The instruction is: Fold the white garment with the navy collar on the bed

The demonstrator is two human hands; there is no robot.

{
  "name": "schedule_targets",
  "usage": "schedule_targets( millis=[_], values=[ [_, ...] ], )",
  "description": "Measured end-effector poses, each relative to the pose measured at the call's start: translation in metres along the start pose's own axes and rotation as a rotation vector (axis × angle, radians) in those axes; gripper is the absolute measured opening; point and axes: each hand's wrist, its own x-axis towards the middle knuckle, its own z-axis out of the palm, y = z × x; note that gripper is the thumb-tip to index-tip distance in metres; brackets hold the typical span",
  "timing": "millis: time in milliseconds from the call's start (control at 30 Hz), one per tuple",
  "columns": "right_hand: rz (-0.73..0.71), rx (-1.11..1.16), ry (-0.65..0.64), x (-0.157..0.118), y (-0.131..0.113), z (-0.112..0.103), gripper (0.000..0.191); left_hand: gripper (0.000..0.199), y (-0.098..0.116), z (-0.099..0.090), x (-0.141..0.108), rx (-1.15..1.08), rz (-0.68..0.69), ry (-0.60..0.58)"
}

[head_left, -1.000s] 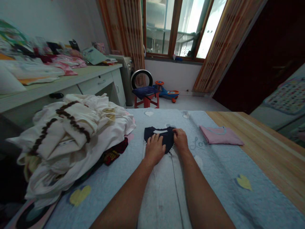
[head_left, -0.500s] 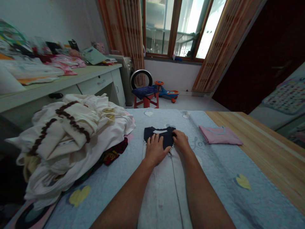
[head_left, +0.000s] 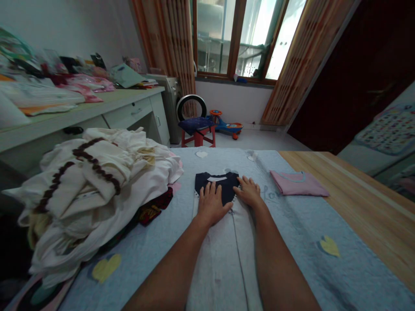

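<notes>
Dress (head_left: pixel 222 259): pale skirt laid lengthwise between the forearms, navy yoke (head_left: pixel 228 183) at its far end; spread out, the skirt's length not folded up.
Left hand (head_left: pixel 212 205): flat on the dress's yoke, fingers spread, grasping nothing.
Right hand (head_left: pixel 249 193): fingers splayed over the yoke's right edge; no cloth seen pinched.
Heap (head_left: pixel 136 168): left of the dress, crumpled cream and white fabric, dark red cloth (head_left: pixel 155 207) beneath; apparently unsorted and unfolded.
Pink shirt (head_left: pixel 300 185): right of the dress, apart from it; looks neatly folded, the one finished piece in view.
Side room: blue cloth (head_left: pixel 292 246) shows on both sides of the dress; the heap limits the left, the right looks wider.
Edges: desk (head_left: pixel 350 181) shows wood right of the pink shirt; far edge lies beyond the dress's yoke.
Stool (head_left: pixel 198 138): red, past that edge.
</notes>
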Motion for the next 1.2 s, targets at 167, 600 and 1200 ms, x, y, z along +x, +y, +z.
schedule_targets(
  millis=[167, 600, 1200],
  values=[
    [0.051, 0.010, 0.046, -0.001, -0.005, 0.005, 0.058, 0.081, 0.000, 0.000, 0.000, 0.010, -0.004, -0.007],
    [-0.188, 0.183, 0.163, 0.005, -0.021, 0.008, 0.042, 0.079, 0.000, 0.001, 0.001, -0.003, 0.001, 0.014],
    [-0.031, 0.057, 0.114, -0.001, -0.022, 0.010, 0.054, 0.079, -0.001, 0.000, -0.001, -0.009, 0.001, 0.012]
  ],
)
